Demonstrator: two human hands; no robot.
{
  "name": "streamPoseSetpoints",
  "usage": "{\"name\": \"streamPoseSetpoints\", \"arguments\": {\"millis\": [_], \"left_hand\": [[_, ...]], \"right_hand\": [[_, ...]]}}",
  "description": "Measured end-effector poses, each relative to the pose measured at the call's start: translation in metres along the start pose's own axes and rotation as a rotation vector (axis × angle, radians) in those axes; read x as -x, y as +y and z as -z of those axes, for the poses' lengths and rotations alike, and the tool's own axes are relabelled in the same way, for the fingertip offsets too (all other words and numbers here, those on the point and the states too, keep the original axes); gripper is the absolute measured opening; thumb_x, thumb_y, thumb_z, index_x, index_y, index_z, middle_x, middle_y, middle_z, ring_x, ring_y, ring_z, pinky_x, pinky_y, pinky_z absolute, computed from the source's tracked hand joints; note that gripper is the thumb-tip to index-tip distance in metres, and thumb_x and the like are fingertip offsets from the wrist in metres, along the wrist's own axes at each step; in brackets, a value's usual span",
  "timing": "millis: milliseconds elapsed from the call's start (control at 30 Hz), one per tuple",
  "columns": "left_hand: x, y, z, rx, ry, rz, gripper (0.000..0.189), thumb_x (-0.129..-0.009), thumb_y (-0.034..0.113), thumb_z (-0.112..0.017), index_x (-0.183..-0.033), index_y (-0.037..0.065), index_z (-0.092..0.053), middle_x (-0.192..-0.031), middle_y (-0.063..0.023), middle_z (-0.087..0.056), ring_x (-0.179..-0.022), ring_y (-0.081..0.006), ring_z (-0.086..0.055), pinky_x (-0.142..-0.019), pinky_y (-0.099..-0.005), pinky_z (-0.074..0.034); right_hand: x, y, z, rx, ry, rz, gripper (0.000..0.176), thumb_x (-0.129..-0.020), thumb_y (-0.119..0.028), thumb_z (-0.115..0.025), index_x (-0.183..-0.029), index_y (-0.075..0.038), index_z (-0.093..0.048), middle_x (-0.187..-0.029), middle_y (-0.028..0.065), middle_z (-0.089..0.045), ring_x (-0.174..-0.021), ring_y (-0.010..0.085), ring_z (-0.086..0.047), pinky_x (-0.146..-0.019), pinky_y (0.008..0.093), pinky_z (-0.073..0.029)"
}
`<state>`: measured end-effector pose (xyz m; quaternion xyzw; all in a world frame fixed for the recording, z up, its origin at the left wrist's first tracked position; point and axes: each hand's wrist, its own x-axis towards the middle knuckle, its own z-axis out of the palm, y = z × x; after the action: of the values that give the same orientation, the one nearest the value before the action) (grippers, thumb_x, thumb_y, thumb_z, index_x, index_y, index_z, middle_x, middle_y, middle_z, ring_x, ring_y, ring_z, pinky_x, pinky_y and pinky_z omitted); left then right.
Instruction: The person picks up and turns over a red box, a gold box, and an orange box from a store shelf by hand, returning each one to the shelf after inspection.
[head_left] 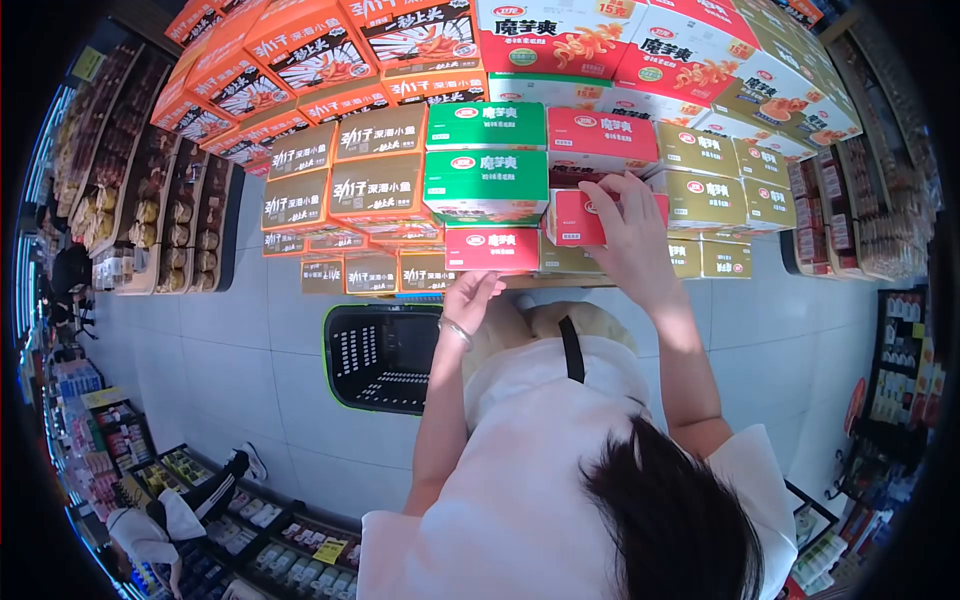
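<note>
My right hand (640, 235) reaches over the front of the stacked display, its fingers bent around a red snack box (577, 222). That box sits below another red-topped box (602, 138), in the column right of the green boxes (485, 178). Lower and to the left, my left hand (468, 305) has its fingers pinched at the bottom front edge of a second red snack box (492, 252). This box lies under the green ones. Part of the left fingers is hidden by the box edge.
Orange and brown fish-snack boxes (378, 185) are stacked at the left, gold boxes (700, 198) at the right. A black basket with a green rim (328, 372) stands on the tiled floor. Shelves (165, 215) flank the display. Another person (185, 515) is at the lower left.
</note>
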<state>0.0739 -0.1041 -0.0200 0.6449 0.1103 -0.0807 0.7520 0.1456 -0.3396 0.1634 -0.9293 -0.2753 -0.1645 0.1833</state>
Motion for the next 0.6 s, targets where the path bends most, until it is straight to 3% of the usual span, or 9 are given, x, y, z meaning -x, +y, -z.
{"name": "streamPoseSetpoints", "arguments": {"millis": [367, 600], "left_hand": [[-0.002, 0.002, -0.001, 0.014, 0.011, 0.002, 0.024, -0.095, 0.015, -0.056, -0.112, -0.002, -0.062, -0.094, -0.0099, -0.069, -0.084, -0.0130, -0.066, -0.076, -0.0245, -0.052], [-0.006, 0.004, 0.001, 0.035, -0.009, 0.038, 0.024, -0.094, 0.015, -0.058, -0.110, -0.002, -0.062, -0.094, -0.0082, -0.068, -0.082, -0.0133, -0.066, -0.074, -0.0256, -0.053]], "right_hand": [[0.015, -0.007, 0.002, 0.148, 0.030, 0.093, 0.058, -0.064, -0.005, -0.070, -0.118, -0.001, -0.050, -0.110, 0.0137, -0.052, -0.107, 0.0291, -0.053, -0.104, 0.0445, -0.039], [0.020, -0.027, 0.013, 0.080, 0.035, -0.042, 0.058, -0.064, -0.005, -0.071, -0.119, 0.000, -0.049, -0.111, 0.0151, -0.052, -0.105, 0.0319, -0.053, -0.099, 0.0443, -0.042]]}}
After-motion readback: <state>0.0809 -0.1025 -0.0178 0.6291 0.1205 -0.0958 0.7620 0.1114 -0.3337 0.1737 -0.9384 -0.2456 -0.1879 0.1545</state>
